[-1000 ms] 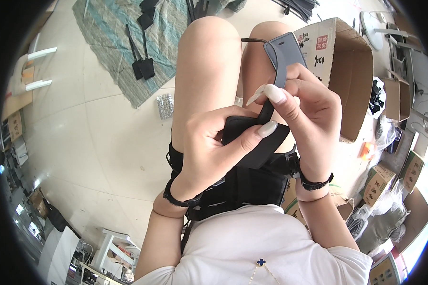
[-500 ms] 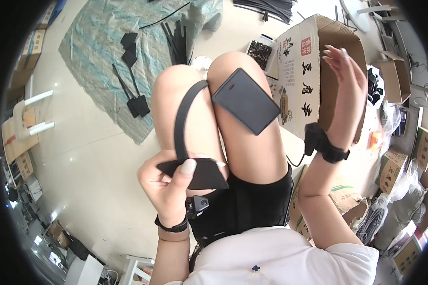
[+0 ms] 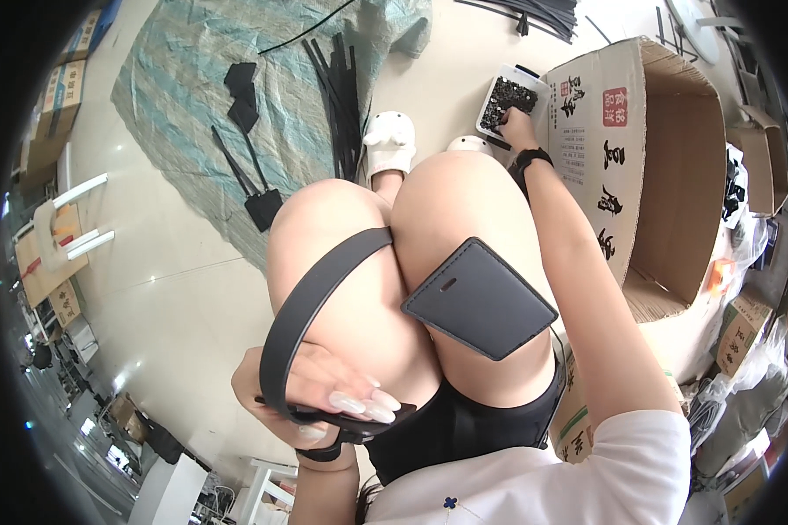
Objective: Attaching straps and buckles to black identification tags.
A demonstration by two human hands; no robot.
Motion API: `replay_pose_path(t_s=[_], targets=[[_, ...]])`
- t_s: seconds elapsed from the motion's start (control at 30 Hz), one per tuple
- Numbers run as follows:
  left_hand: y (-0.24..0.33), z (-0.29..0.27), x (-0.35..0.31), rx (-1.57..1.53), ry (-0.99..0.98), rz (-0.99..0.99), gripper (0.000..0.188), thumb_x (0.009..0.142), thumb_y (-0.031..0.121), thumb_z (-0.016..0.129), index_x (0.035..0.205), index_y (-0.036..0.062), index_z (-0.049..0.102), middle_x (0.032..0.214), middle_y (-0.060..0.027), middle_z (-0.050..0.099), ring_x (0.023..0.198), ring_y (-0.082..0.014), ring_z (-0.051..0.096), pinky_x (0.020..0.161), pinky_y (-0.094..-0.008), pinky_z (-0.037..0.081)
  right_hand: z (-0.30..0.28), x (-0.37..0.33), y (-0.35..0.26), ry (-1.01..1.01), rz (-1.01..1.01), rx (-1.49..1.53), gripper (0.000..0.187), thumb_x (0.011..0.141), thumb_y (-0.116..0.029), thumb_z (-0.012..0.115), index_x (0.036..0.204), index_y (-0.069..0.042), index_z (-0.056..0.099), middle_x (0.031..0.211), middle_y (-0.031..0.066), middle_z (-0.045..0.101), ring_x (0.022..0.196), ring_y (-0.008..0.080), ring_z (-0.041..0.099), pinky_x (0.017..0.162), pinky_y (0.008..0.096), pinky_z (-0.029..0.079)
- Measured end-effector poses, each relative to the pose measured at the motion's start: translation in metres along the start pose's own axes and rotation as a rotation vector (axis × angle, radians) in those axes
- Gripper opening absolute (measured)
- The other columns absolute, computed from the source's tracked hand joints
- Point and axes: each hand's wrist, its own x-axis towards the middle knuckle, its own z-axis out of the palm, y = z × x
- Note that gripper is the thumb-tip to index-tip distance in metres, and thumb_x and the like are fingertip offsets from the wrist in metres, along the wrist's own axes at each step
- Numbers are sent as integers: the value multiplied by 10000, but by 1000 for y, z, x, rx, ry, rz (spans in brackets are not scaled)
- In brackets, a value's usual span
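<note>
My left hand (image 3: 311,389), low over my left thigh, is closed around the end of a black leather strap (image 3: 311,287). The strap curves up and over to my knees. A flat black piece at its held end is mostly hidden by my fingers. On my right thigh lies a separate dark leather panel (image 3: 481,302), with a stitched edge and a small slot. Stretched far forward, my right hand (image 3: 518,129) dips into a white plastic box (image 3: 485,118) of small dark parts (image 3: 510,94). Its fingertips are bent down among them; whatever they pinch is hidden.
An open cardboard carton (image 3: 595,157) stands right of the box, beside my right forearm. A blue-green tarp (image 3: 184,96) at far left carries black leather pieces (image 3: 243,96) and black strips (image 3: 334,105). My white shoe (image 3: 390,140) is on the floor between tarp and box.
My right hand has gone from raised beside the carton down into the parts box. My left hand has turned, tilting the strap's flat piece out of sight, and moved lower. My knees have shifted.
</note>
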Motion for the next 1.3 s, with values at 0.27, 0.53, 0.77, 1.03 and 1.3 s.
replay_pose_path(t_s=[0.27,0.53,0.77,1.03,1.3], targets=[[-4,3,1,-61,-56,23,245,843,158,546,664,12,465,542,-82,531,440,-166,556,466,-234,484,1,0,3,-47,26,28,226,625,-191,698,772,-29,644,777,161,625,746,299,603,702,352,471],[5,7,-3,113,74,-109,325,801,278,608,695,-1,478,530,-95,541,408,-179,550,401,-250,477,-14,13,7,-46,132,-13,201,726,-214,647,683,-18,644,548,97,597,535,186,609,553,297,469],[26,26,-6,177,289,-266,329,820,243,555,683,-44,471,509,-116,489,420,-207,542,394,-300,483,-61,-15,-50,45,134,453,186,759,-165,622,829,7,633,718,98,636,655,168,618,596,266,484],[37,71,30,-24,45,-259,114,716,-21,661,763,-93,588,680,-96,624,597,-79,574,521,-175,447,-274,-145,-128,206,-69,1053,144,798,-23,575,918,53,598,814,92,621,734,126,607,690,207,492],[12,76,27,57,-33,-138,149,750,0,639,866,-87,604,736,-91,638,647,-73,584,566,-172,466,-333,-266,-206,95,-359,1362,65,755,49,578,820,42,583,776,115,566,666,164,564,634,234,459]])
